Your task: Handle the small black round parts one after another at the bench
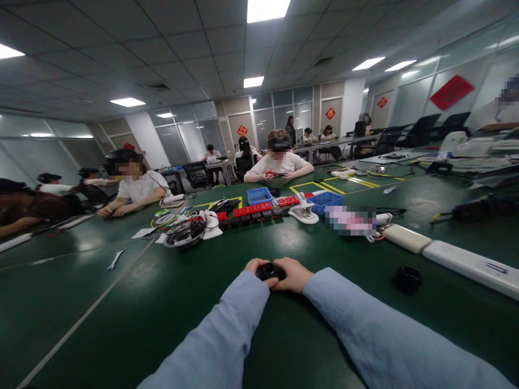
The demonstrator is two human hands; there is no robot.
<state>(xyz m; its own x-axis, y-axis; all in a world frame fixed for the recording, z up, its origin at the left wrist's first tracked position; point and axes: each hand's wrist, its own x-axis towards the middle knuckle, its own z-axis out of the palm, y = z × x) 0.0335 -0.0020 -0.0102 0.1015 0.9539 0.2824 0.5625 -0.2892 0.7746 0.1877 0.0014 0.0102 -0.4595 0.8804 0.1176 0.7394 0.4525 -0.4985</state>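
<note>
Between my two hands, low over the green table (194, 324), is a small black round part (268, 270) with a ring-shaped opening on top. My left hand (259, 269) closes round its left side, thumb at the near edge. From the other side my right hand (294, 274) grips it, fingers curled against it. Its exact kind cannot be made out, and its underside is hidden. To the right, a second black ring-like part (407, 279) lies on the table, apart from both hands.
A wrench (115, 260) lies at left. Ahead are coiled cables (184, 232), a row of red and black blocks (253, 212), blue bins (260, 196) and a white clamp-like stand (303, 210). Long white power-strip-like bars (470, 265) stretch along the right. A person (279, 162) sits opposite.
</note>
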